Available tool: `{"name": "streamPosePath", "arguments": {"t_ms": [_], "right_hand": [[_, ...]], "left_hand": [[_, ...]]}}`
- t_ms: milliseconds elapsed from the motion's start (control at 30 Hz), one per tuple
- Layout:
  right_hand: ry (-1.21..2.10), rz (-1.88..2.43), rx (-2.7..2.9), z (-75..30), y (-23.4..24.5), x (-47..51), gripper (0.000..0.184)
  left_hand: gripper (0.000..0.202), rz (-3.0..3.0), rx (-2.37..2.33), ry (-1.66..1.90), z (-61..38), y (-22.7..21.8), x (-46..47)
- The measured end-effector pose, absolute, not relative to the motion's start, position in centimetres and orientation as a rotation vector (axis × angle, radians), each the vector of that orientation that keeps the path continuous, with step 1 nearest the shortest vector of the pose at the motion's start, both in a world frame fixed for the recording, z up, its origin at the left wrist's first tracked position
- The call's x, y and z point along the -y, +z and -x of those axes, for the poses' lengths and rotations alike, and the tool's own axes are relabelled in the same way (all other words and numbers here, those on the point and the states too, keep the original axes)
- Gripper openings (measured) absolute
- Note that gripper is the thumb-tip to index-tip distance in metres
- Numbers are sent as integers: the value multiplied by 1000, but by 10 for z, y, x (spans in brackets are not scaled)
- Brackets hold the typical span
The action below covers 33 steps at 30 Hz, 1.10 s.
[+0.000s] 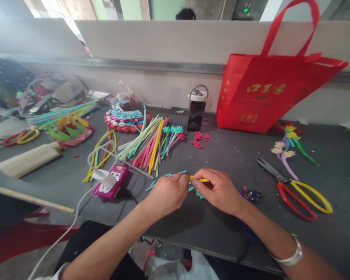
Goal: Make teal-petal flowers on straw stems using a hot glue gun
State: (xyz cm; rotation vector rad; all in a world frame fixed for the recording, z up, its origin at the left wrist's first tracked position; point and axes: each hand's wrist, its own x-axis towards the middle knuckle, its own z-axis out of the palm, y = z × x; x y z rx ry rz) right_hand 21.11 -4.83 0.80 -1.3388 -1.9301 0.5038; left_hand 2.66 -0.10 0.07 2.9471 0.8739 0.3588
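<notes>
Both hands meet at the near edge of the matte grey table (236, 155). The left hand (166, 194) and the right hand (218, 190) are each pinched on a thin, fuzzy yellow pipe cleaner (200, 180), fingertips almost touching. Spiky teal bits (198, 193) lie just under them. A fanned bundle of coloured stems (148, 144) lies beyond. Steel scissors (297, 194) with looped red and yellow handles lie to the right, and a glossy red bag (268, 93) stands behind.

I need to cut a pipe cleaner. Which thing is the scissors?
Find the big red bag at the back right of the table. In front of it, right of the right hand, lie the scissors: the only metal blades, with one red loop handle and one yellow.
</notes>
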Motion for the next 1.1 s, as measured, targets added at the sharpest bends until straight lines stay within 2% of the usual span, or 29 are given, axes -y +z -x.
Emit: {"name": "streamPosePath", "arguments": {"t_ms": [167,333,500,800,1000,1100], "right_hand": [[446,1232,2046,-219,12,46,15],[767,1171,1805,-223,13,40,23],[995,1178,1493,-213,0,38,32],[580,1314,1711,-200,-5,45,20],[352,1312,1957,-208,-2,47,17],[351,1297,1994,-214,6,47,17]], "left_hand": [[18,-2941,-726,381,-25,2,1],[16,-2630,-374,664,-18,11,1],[15,-2304,-628,950,-23,8,5],[17,-2386,-993,919,-34,-6,-1],[17,-2766,-885,559,-29,-10,-5],[16,-2758,-705,493,-24,-5,-8]]}}
